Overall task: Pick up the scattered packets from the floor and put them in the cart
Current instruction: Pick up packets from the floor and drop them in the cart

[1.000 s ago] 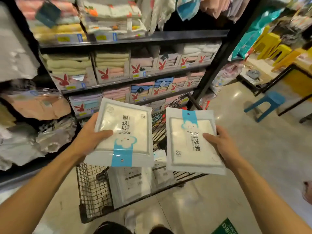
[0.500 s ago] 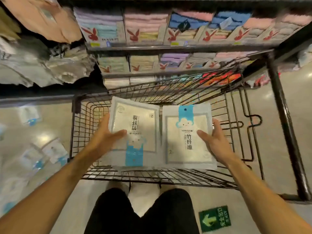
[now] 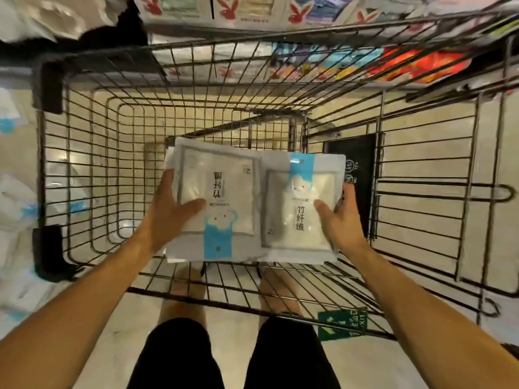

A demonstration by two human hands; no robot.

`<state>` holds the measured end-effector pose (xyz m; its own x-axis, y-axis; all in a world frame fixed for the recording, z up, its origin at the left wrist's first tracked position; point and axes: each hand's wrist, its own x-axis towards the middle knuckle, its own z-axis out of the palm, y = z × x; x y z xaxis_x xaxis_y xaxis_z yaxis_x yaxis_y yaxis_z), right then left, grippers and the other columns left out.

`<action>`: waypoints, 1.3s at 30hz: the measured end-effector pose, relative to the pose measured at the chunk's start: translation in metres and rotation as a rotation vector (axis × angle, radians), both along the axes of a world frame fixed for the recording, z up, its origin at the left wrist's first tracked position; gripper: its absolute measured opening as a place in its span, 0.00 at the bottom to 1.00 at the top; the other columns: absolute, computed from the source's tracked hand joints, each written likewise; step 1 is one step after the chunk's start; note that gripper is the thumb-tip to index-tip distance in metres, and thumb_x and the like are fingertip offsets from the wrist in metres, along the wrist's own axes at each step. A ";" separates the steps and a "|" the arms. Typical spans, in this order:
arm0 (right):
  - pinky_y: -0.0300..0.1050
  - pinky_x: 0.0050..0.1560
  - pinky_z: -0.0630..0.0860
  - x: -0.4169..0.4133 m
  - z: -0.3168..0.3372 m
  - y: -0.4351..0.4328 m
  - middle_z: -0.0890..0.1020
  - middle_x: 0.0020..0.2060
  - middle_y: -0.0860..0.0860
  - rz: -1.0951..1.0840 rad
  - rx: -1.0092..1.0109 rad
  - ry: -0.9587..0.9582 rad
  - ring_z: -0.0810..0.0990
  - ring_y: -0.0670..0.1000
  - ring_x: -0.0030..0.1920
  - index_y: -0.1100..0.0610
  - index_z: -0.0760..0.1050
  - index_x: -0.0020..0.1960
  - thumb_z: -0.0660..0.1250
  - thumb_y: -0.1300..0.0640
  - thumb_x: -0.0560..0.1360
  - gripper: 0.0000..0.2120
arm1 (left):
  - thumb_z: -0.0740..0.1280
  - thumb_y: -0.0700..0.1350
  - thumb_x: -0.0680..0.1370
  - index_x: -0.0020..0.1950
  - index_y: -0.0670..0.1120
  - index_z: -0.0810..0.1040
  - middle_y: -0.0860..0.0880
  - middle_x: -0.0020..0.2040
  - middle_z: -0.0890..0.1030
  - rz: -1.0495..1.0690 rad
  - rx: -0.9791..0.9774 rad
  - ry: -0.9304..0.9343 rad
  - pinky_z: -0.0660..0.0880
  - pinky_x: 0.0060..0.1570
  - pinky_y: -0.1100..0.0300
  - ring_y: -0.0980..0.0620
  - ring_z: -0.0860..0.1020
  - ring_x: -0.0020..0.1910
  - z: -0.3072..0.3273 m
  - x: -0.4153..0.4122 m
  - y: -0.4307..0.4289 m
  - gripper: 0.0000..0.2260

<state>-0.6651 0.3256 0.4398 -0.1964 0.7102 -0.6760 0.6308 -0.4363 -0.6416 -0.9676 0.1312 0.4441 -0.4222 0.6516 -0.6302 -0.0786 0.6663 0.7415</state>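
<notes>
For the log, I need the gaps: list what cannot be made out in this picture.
Head view:
Fingers of left hand and right hand: mostly hidden under the left packet and right packet.
Cart bottom beneath them: covered by both packets.
Floor packets, left: blurred; count unclear.
Shelf boxes: cut by top edge.

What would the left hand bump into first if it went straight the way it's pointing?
Probably the wire bottom of the cart. The left hand, gripping a packet, points forward and down into it, and nothing shows in between, though depth is hard to judge.
</notes>
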 end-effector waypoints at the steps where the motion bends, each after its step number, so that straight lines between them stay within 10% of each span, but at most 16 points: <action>1: 0.63 0.54 0.84 0.002 -0.004 -0.002 0.83 0.60 0.52 0.023 0.001 -0.026 0.85 0.55 0.59 0.47 0.65 0.67 0.71 0.62 0.80 0.22 | 0.74 0.40 0.77 0.72 0.55 0.65 0.55 0.59 0.81 0.004 -0.024 0.020 0.82 0.38 0.64 0.62 0.84 0.50 -0.002 0.001 0.000 0.29; 12: 0.49 0.41 0.80 -0.016 0.005 -0.013 0.81 0.50 0.53 0.240 0.091 -0.452 0.83 0.55 0.48 0.57 0.64 0.60 0.69 0.53 0.82 0.16 | 0.71 0.45 0.80 0.71 0.50 0.61 0.53 0.56 0.82 -0.042 -0.187 0.188 0.83 0.36 0.61 0.55 0.84 0.47 0.014 0.017 -0.006 0.25; 16: 0.54 0.55 0.79 -0.017 0.038 -0.007 0.79 0.60 0.61 0.430 0.034 -0.664 0.81 0.63 0.58 0.63 0.66 0.66 0.66 0.53 0.81 0.19 | 0.66 0.60 0.81 0.67 0.43 0.66 0.48 0.49 0.81 -0.315 -0.384 0.504 0.71 0.24 0.66 0.54 0.79 0.36 0.037 0.007 -0.012 0.24; 20: 0.57 0.60 0.80 -0.021 0.106 0.010 0.82 0.59 0.58 0.565 0.069 -0.709 0.83 0.61 0.58 0.59 0.69 0.66 0.62 0.48 0.82 0.18 | 0.60 0.61 0.81 0.62 0.52 0.71 0.51 0.50 0.80 -0.530 -0.449 0.687 0.81 0.33 0.58 0.55 0.80 0.41 0.104 -0.007 -0.002 0.16; 26: 0.53 0.55 0.80 -0.066 0.276 0.056 0.81 0.58 0.55 0.734 0.582 -0.625 0.81 0.58 0.57 0.53 0.71 0.66 0.63 0.43 0.82 0.18 | 0.61 0.60 0.81 0.68 0.49 0.72 0.47 0.62 0.78 -0.701 -0.262 1.077 0.74 0.61 0.46 0.45 0.78 0.61 0.295 0.000 0.077 0.21; 39: 0.61 0.70 0.68 -0.192 0.541 0.047 0.80 0.65 0.55 0.959 1.365 -0.280 0.77 0.61 0.65 0.51 0.74 0.69 0.60 0.37 0.81 0.24 | 0.56 0.63 0.82 0.78 0.48 0.65 0.41 0.74 0.71 -0.390 -0.245 1.493 0.61 0.74 0.37 0.38 0.68 0.73 0.560 -0.036 0.068 0.28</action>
